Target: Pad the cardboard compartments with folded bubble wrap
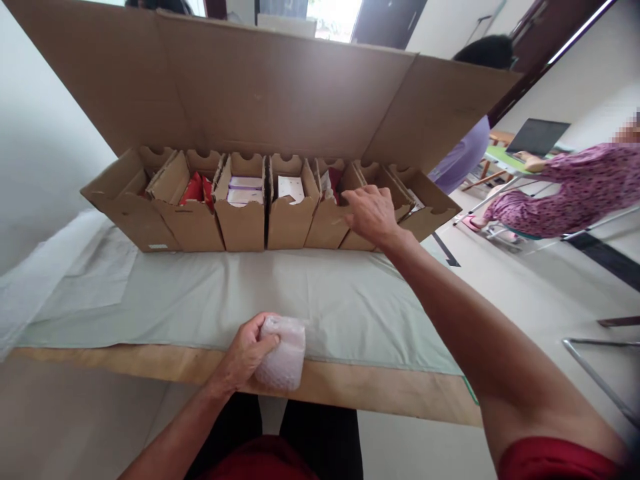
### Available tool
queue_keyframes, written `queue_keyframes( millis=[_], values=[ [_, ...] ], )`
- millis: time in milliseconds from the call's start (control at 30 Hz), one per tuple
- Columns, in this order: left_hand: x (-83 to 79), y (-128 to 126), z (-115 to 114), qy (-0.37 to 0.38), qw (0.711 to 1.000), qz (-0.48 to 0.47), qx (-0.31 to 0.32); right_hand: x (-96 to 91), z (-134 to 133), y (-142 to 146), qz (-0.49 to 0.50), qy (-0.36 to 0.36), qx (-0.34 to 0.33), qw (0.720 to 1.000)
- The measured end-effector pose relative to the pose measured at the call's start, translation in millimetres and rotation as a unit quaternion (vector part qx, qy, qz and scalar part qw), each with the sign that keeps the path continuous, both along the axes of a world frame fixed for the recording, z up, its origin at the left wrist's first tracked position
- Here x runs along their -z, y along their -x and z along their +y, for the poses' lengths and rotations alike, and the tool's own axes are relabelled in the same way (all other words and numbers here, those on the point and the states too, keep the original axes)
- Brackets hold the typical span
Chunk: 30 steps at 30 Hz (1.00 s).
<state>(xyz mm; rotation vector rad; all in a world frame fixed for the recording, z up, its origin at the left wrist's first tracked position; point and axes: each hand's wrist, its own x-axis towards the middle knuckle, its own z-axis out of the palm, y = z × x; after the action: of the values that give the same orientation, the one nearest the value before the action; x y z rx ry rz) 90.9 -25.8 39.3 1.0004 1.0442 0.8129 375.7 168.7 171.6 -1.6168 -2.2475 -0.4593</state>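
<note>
My left hand (254, 351) grips a bubble-wrap packet (284, 353) between thumb and fingers, over the table's front edge. What lies inside the wrap is too blurred to make out. Stretched forward, my right hand (371, 212) hovers over the row of cardboard bins, its fingers loosely bent and apart with no object visible in them. Its fingertips are at the fifth bin (323, 227) from the left, where a dark red packet (334, 179) shows. The hand partly covers the sixth bin (383, 177).
Other bins hold red packets (197, 190), purple-and-white boxes (245, 190) and a white box (291, 189). A tall cardboard panel (280, 100) rises behind them. Bubble wrap (55, 267) lies at left on the green cloth (210, 293). A person (560, 187) sits at a laptop on the right.
</note>
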Motion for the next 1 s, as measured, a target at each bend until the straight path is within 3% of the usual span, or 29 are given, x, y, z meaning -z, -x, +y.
queue_keyframes(
  millis=[67, 167, 333, 467, 567, 633, 700, 800, 900, 1000],
  values=[
    [1.5, 7.2, -1.6, 0.006, 1.000, -0.012, -0.021, -3.9, 15.4, 1.7, -0.024, 0.031, -0.018, 0.999],
    [4.4, 18.5, -4.8, 0.014, 0.999, -0.024, -0.027, -5.2, -0.4, 3.5, -0.040, 0.045, -0.052, 0.997],
    [10.1, 27.6, -17.2, -0.004, 0.997, -0.072, -0.010, -2.8, -94.3, 17.8, -0.064, 0.042, -0.080, 0.994],
    [13.0, 27.4, -32.9, 0.029, 0.992, -0.117, -0.030, 0.9, -171.8, 68.2, 0.002, 0.030, -0.077, 0.997],
    [16.6, 30.4, -44.2, 0.033, 0.992, -0.123, -0.018, -6.2, -206.3, 109.1, 0.103, 0.029, -0.153, 0.982],
    [18.8, 34.9, -50.4, 0.004, 0.993, -0.115, -0.015, -16.0, -213.7, 115.5, 0.196, 0.019, -0.214, 0.957],
    [20.0, 39.8, -56.1, -0.037, 0.994, -0.098, -0.022, -22.6, -206.7, 96.6, 0.297, -0.030, -0.195, 0.934],
    [20.3, 42.9, -66.4, -0.080, 0.994, -0.064, -0.037, -14.3, -176.2, 35.7, 0.416, -0.091, -0.049, 0.903],
    [21.3, 36.8, -74.3, -0.089, 0.995, -0.038, -0.034, 10.0, -148.1, -18.9, 0.491, 0.084, 0.006, 0.867],
    [21.4, 23.8, -62.2, -0.098, 0.994, -0.033, -0.047, 33.3, -142.6, -35.7, 0.536, 0.194, -0.011, 0.822]
  ],
)
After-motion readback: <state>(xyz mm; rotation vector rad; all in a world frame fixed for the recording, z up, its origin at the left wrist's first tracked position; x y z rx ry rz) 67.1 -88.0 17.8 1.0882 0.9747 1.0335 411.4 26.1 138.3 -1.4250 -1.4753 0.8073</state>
